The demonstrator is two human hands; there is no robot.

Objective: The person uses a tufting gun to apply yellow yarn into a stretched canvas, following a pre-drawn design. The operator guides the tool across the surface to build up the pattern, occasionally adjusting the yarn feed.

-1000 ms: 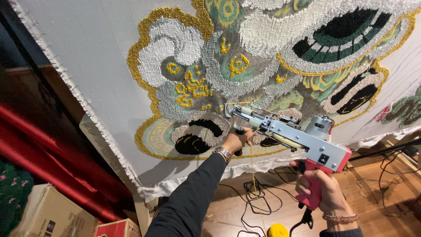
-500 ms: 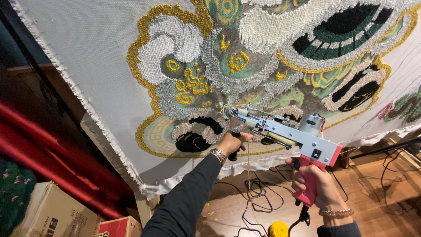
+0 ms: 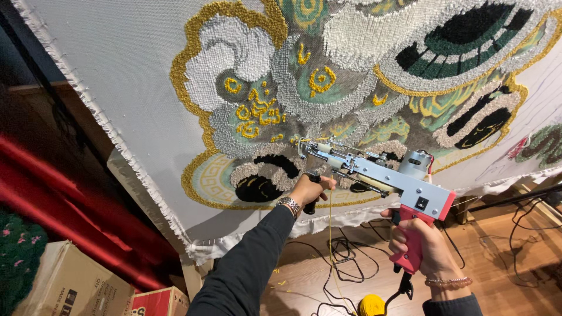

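Both hands on the tufting gun (image 3: 380, 172): right hand (image 3: 418, 248) wrapped around its pink grip, left hand (image 3: 307, 190) closed on the black front handle, needle tip at the stretched cloth (image 3: 123, 76) (beside gold-outlined pile). Best pressed squarely, yellow yarn (image 3: 329, 234) feeding slack.

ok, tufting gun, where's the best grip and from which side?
Two-handed, from below. The tufting gun has a pink pistol handle hanging under its rear; the right hand wraps it there. The left hand holds the black front grip under the barrel, steadying the needle end against the tufted cloth.
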